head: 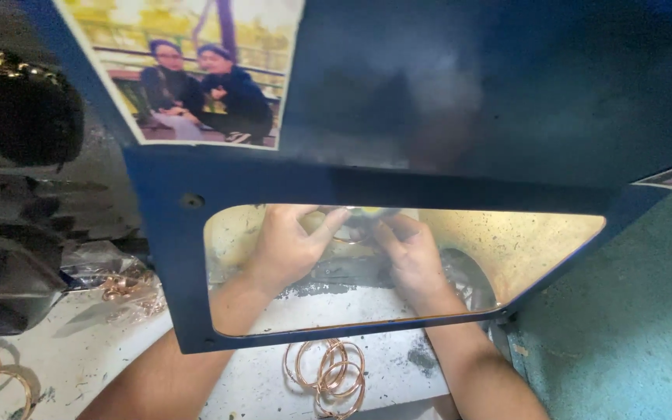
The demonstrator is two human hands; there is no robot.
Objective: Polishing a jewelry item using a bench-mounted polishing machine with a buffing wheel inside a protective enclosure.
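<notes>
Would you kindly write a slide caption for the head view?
Both hands, left hand and right hand, work behind a blue guard's window; gold bangles lie on the bench.

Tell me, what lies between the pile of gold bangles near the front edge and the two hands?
In the head view, the lower bar of the blue guard frame crosses between the bangles and the hands, which show through its clear window.

Both hands are reaching in behind the window (pixel 289 311) of a blue guard (pixel 460 101). The left hand (pixel 289 245) and right hand (pixel 410 253) are pinching a small ring (pixel 349 233) between their fingertips, just under the guard's top edge; what lies behind it is blurred. A heap of bangles (pixel 328 373) is lying on the bench (pixel 79 365) below the guard. A photo (pixel 188 70) is sticking to the guard's upper left
</notes>
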